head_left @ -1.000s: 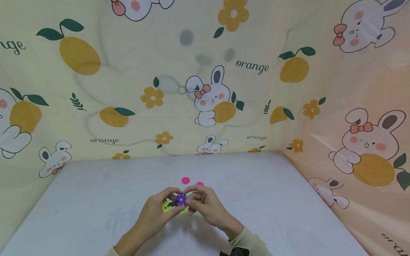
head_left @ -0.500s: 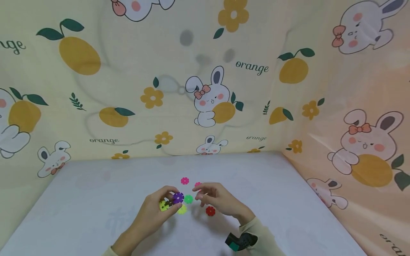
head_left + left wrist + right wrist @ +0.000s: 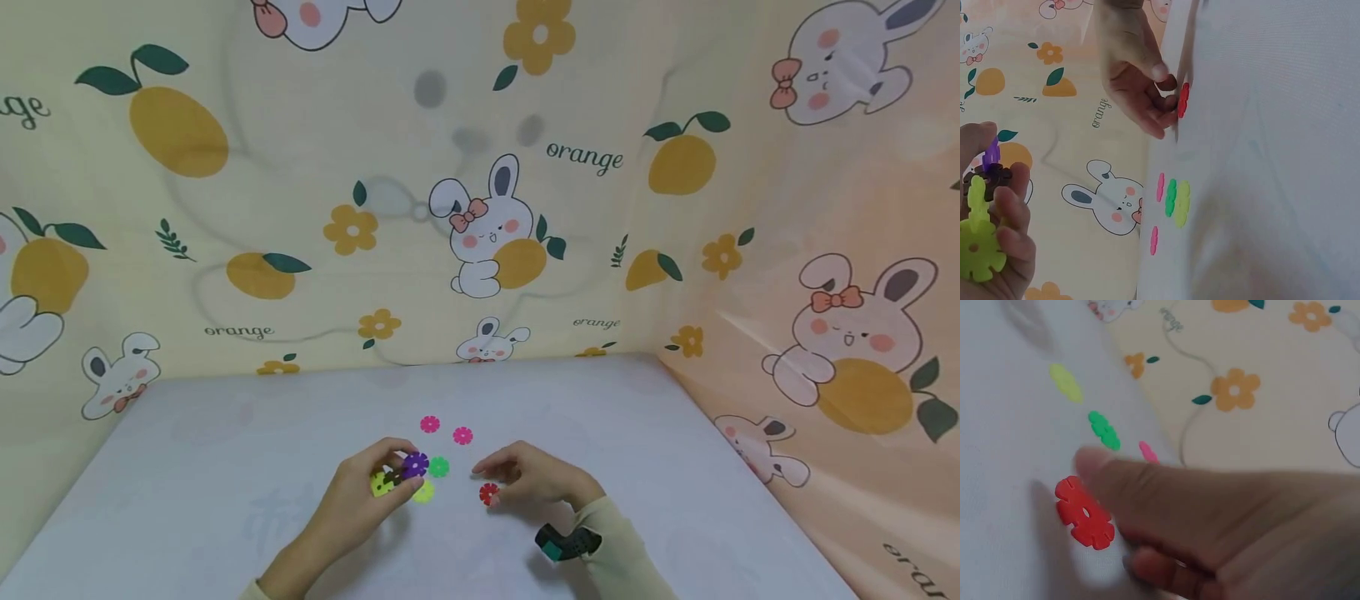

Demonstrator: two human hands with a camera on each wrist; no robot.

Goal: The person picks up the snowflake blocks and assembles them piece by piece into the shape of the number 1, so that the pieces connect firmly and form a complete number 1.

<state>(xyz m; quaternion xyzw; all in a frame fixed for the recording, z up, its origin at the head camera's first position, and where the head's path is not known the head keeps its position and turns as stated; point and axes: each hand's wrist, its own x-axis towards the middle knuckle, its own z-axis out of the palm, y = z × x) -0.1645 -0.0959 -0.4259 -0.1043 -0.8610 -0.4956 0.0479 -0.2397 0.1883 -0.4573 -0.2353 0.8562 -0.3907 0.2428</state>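
My left hand [image 3: 367, 483] holds a small chain of interlocked plastic snowflake discs above the table. In the left wrist view the chain shows a purple disc [image 3: 991, 155], a brown disc [image 3: 997, 176] and lime-yellow discs [image 3: 982, 250]; fingers hide part of it. My right hand [image 3: 536, 475] is low over the table, with its thumb tip at the edge of a red snowflake disc [image 3: 488, 494]. In the right wrist view, that red disc [image 3: 1085, 512] lies beside the thumb and shows most of its face. No firm grip on it is visible.
Loose on the white table [image 3: 262, 433] are a green disc [image 3: 439, 467], a yellow disc [image 3: 423, 491] and two pink discs, one left [image 3: 430, 424] and one right [image 3: 462, 436]. A patterned cloth [image 3: 300, 167] with rabbits and oranges stands behind and to the right.
My right hand has left the purple disc, moved right and come down to the red disc. My left hand keeps the chain, having shifted slightly left.
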